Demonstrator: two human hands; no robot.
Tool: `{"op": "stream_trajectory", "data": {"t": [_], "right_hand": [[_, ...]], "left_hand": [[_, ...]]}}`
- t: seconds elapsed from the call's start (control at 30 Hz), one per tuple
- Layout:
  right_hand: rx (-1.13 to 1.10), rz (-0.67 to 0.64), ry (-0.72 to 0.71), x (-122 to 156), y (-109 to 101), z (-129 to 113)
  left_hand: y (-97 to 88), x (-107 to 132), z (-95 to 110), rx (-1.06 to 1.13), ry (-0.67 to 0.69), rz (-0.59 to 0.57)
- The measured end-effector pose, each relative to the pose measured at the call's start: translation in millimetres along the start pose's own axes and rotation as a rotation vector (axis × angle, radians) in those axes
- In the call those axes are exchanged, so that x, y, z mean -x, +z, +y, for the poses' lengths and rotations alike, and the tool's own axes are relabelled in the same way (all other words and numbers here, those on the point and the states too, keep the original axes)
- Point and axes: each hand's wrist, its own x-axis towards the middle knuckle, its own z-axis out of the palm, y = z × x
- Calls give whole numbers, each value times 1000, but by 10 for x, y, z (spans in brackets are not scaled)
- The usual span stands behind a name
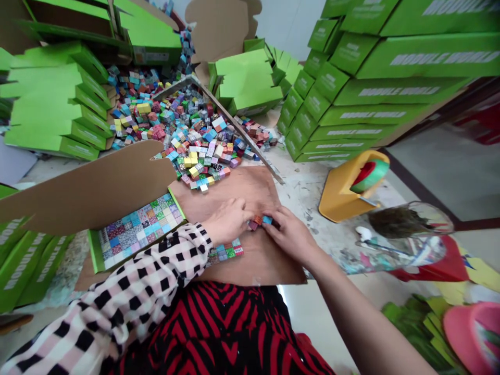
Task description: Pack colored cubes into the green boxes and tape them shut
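Between my two hands is a short row of small printed cubes (pixel 257 221), reddish and orange. At its right end is a blue cube (pixel 267 220). My left hand (pixel 228 221), in a checked sleeve, has its fingertips closed on the row's left end. My right hand (pixel 292 233) pinches the blue cube from the right. Under my left wrist lies a flat block of cubes (pixel 226 252), partly hidden, on the brown cardboard sheet (pixel 269 263). To the left, an open green box (pixel 95 252) holds a tight layer of patterned cubes (pixel 140 226).
A heap of loose cubes (pixel 195 130) lies ahead, with a metal strip (pixel 238 127) across it. Stacked green boxes (pixel 363 99) rise at right, near a yellow tape dispenser (pixel 338 190). Folded green boxes (pixel 50 104) stand at left. A pink container (pixel 464 333) is low right.
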Motion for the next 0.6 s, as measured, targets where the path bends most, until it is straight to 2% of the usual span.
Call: {"op": "stream_trajectory", "data": {"t": [0.1,0.37,0.6], "right_hand": [[12,37,7,-33,13,-4],[20,-21,-22,70,-18,-28],[-109,52,-104,86,99,-38]], "left_hand": [[-13,12,-12,17,13,-24],[-29,23,-4,18,6,-39],[14,15,-33,-1,32,-21]]}}
